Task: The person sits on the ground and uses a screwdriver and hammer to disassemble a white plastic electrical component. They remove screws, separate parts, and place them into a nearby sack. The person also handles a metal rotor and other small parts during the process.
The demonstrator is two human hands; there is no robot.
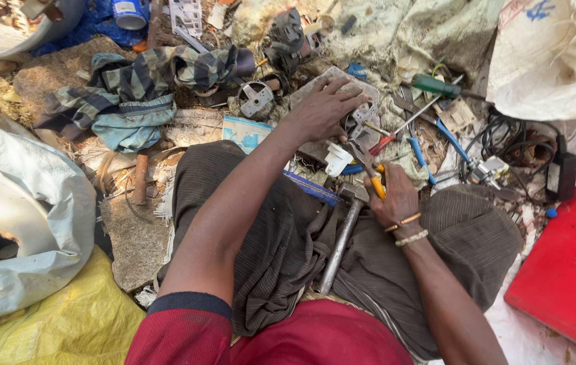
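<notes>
left hand point(321, 111): pressed flat on grey metal plate point(342, 101)
right hand point(392, 199): grasping yellow-handled pliers point(369, 172)
pliers axis: diagonal, nose toward plate

An outdoor scrap repair spot on the ground: screwdrivers point(430, 86), cables point(511, 138) and sacks point(551, 54) lie around a hammer point(342, 236).

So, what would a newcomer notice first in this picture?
At centre, the left hand presses on a grey plate while the right hand works yellow-handled pliers on it. A hammer lies across the lap, and a red case sits at the right edge.
</notes>
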